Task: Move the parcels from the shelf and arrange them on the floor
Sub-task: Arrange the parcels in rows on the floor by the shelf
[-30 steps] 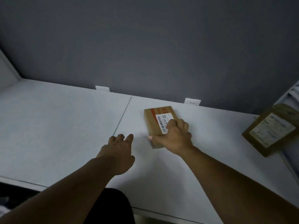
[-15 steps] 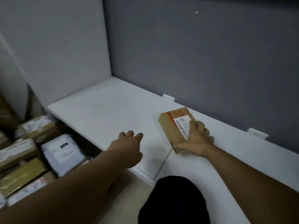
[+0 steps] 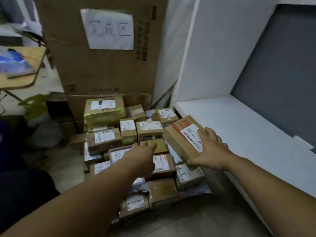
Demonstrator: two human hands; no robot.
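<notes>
Currently we log one brown parcel [image 3: 177,144] gripped in the right hand [image 3: 212,151]. The fingers [image 3: 207,134] lie spread over its top face, partly covering the white barcode label [image 3: 191,135], and the thumb curls round the near corner, so this hand is clamped on the parcel. A red printed band [image 3: 180,128] runs beside the label.

Position: the parcel is off the shelf [image 3: 239,127]. It hangs in the air just beyond the shelf's left edge, above the parcels on the floor [image 3: 188,223]. It is tilted, with the far end higher. We cannot tell whether its underside touches anything below.

The left hand [image 3: 142,155] reaches forward, palm down, over the pile [image 3: 148,129]. Its fingers are close together and nearly straight, and they hold nothing. We cannot tell whether the tips touch the tan parcel [image 3: 159,145] just ahead of them.

The pile consists of many brown and tan parcels with white labels, packed side by side and stacked, just left of the shelf unit. A larger parcel in shiny yellow wrap [image 3: 104,111] sits at the far left of the pile, higher than its neighbours.

Behind the pile stands a tall cardboard box [image 3: 109,71] bearing a white paper sheet [image 3: 109,29] with handwritten characters. At far left, a wooden desk [image 3: 24,81] carries a blue and white plastic bag [image 3: 12,64]. The shelf surface is white, with a grey back wall [image 3: 277,74] and a white side panel [image 3: 213,48].
</notes>
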